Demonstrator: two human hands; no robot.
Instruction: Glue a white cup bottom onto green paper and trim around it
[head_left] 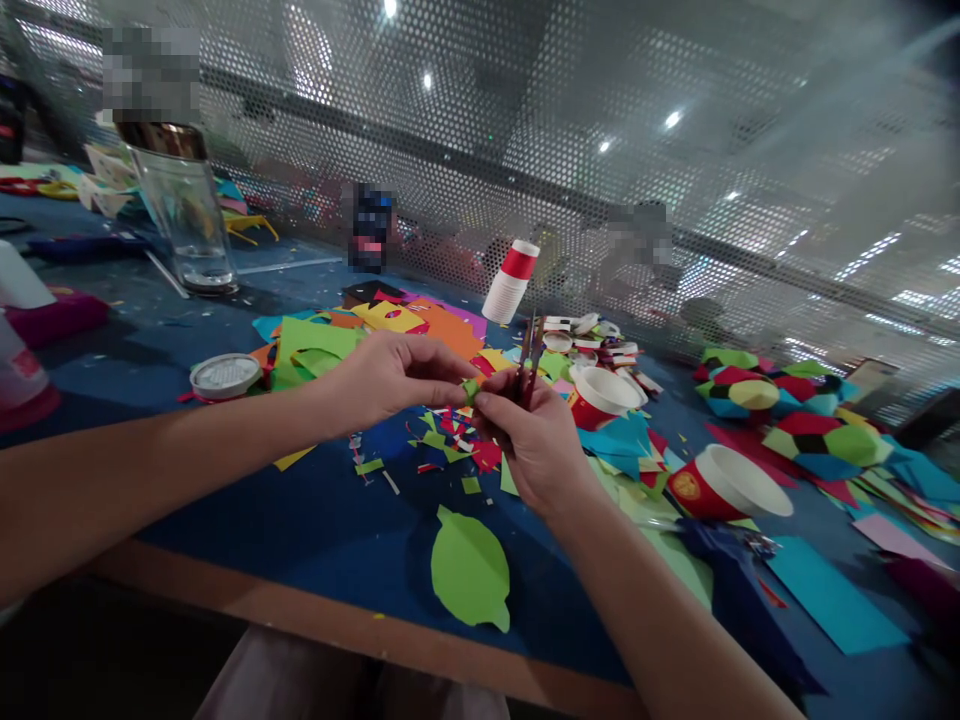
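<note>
Over the paper scraps, my left hand (394, 372) pinches a small piece of green paper (471, 388) between thumb and fingers. My right hand (536, 430) meets it there, its thumb and fingertip at the same green piece. A pair of scissors (531, 355) is tucked in my right hand, blades pointing up and away from the paper. Below the hands, near the table's front edge, lies a green leaf-shaped cutout (471, 570). Small coloured scraps (450, 440) are strewn just under my fingers.
Paper cups (727, 483) lie tipped at the right, and a stack of cups (512, 280) leans farther back. A glass bottle (187, 215) and a round lid (225, 376) are at left. Coloured paper balls (825, 440) and a blue sheet (836, 595) lie at far right.
</note>
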